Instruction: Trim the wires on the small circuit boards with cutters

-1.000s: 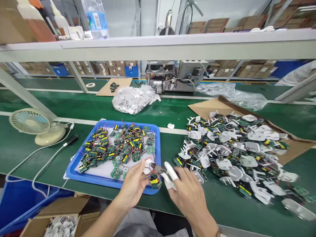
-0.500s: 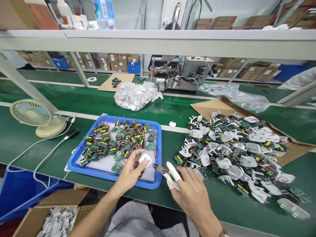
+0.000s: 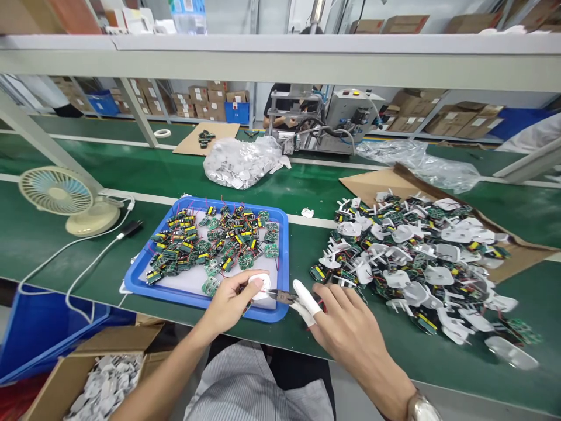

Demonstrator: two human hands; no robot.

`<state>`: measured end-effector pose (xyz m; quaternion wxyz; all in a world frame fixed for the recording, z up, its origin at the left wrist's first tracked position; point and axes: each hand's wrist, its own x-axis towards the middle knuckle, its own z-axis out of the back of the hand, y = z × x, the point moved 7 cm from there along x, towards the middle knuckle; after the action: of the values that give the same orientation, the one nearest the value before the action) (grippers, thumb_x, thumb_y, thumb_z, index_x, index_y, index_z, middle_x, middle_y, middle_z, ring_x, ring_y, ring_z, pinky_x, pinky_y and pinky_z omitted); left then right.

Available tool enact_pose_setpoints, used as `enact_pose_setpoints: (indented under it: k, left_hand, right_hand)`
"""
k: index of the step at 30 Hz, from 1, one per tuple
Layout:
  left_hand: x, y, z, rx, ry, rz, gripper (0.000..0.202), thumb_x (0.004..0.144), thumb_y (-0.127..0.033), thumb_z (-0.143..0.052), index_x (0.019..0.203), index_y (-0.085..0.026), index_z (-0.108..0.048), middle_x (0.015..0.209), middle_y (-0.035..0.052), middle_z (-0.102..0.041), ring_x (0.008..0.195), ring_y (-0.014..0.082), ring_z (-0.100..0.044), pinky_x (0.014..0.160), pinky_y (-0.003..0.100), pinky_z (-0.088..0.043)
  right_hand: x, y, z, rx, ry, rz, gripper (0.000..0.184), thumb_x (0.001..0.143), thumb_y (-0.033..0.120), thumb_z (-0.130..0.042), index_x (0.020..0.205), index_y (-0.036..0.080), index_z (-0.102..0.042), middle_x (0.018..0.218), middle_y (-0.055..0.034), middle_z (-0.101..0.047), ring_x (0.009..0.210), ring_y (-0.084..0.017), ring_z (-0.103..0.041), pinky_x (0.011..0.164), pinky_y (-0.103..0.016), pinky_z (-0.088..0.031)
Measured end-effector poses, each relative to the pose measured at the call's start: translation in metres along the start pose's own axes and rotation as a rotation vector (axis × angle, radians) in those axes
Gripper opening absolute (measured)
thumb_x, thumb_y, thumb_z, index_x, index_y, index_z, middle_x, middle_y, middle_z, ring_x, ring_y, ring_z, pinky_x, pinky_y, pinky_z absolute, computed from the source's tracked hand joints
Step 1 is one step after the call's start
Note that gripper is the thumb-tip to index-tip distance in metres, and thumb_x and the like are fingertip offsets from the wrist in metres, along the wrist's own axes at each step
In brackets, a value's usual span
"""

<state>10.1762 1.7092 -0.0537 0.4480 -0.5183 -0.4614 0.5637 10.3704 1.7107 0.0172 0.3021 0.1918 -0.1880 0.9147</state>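
Observation:
My left hand (image 3: 230, 303) pinches a white plug shell (image 3: 258, 285) over the near right corner of a blue tray (image 3: 144, 269). My right hand (image 3: 346, 324), with white finger cots on two fingers, grips small cutting pliers (image 3: 280, 296) whose jaws point left at the shell. The tray holds several green circuit boards (image 3: 210, 245) with yellow parts and red wires on a white liner. A big heap of white plug shells with boards attached (image 3: 416, 257) lies just right of my right hand.
A small desk fan (image 3: 59, 196) and its white cable sit at the left. A bag of white parts (image 3: 241, 162) and a grey machine (image 3: 324, 120) stand further back. A cardboard box of white shells (image 3: 100, 386) and a blue bin (image 3: 39, 333) are below the bench edge.
The circuit board that hung from the shell a second ago is gone from my left hand. The hands stay close together at the tray's corner, while the view has shifted slightly.

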Motion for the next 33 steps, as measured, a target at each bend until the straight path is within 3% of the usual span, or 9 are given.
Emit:
enact_pose_setpoints:
  k: [7, 11, 15, 19, 25, 33]
  left_hand:
    - [-0.003, 0.001, -0.002, -0.003, -0.008, 0.018, 0.048, 0.09, -0.053, -0.065, 0.116, -0.015, -0.078, 0.072, 0.0014, -0.059, 0.061, 0.0116, -0.041, 0.055, 0.023, -0.033]
    - [-0.004, 0.003, -0.004, -0.029, -0.006, 0.04, 0.054, 0.089, -0.058, -0.064, 0.117, -0.015, -0.077, 0.066, 0.0, -0.054, 0.057, 0.0113, -0.041, 0.05, 0.023, -0.031]
    - [-0.005, 0.005, -0.005, -0.052, 0.007, 0.084, 0.059, 0.085, -0.063, -0.065, 0.116, -0.014, -0.078, 0.06, -0.0018, -0.049, 0.051, 0.01, -0.037, 0.045, 0.022, -0.028]
    - [-0.005, 0.007, -0.005, -0.082, 0.026, 0.123, 0.061, 0.082, -0.065, -0.068, 0.114, -0.015, -0.079, 0.066, 0.0004, -0.057, 0.052, 0.0093, -0.038, 0.044, 0.021, -0.028]
    - [-0.007, 0.006, -0.007, -0.084, 0.085, 0.182, 0.065, 0.079, -0.066, -0.071, 0.118, -0.014, -0.077, 0.06, -0.0019, -0.055, 0.046, 0.0065, -0.031, 0.041, 0.02, -0.022]
    - [-0.006, 0.015, -0.009, 0.002, 0.129, 0.205, 0.059, 0.084, -0.062, -0.068, 0.119, -0.015, -0.077, 0.069, 0.0021, -0.063, 0.052, 0.01, -0.039, 0.045, 0.021, -0.03]
  right_hand:
    - [0.002, 0.002, 0.003, -0.015, 0.015, 0.041, 0.02, 0.078, 0.017, -0.076, 0.062, 0.021, -0.065, 0.096, -0.0115, -0.069, 0.088, -0.025, -0.051, 0.076, -0.037, -0.038]
    - [0.003, 0.002, 0.003, -0.01, 0.035, 0.044, 0.021, 0.075, 0.019, -0.079, 0.062, 0.021, -0.063, 0.094, -0.0102, -0.069, 0.085, -0.024, -0.05, 0.076, -0.037, -0.036]
    - [0.003, 0.002, 0.002, 0.022, 0.061, 0.054, 0.025, 0.072, 0.015, -0.08, 0.059, 0.022, -0.06, 0.082, -0.0072, -0.064, 0.08, -0.023, -0.048, 0.072, -0.037, -0.033]
    - [0.001, 0.003, -0.001, 0.056, 0.067, 0.045, 0.026, 0.075, 0.011, -0.074, 0.058, 0.021, -0.058, 0.079, -0.0059, -0.06, 0.077, -0.021, -0.047, 0.069, -0.037, -0.032]
    - [-0.006, 0.0, -0.011, 0.125, 0.065, -0.003, 0.023, 0.077, 0.012, -0.074, 0.061, 0.02, -0.058, 0.084, -0.0062, -0.061, 0.079, -0.021, -0.05, 0.07, -0.036, -0.035]
    - [-0.023, -0.001, -0.034, 0.253, 0.13, -0.039, 0.017, 0.068, 0.007, -0.074, 0.071, 0.019, -0.063, 0.087, -0.0042, -0.063, 0.074, -0.018, -0.051, 0.064, -0.031, -0.039]
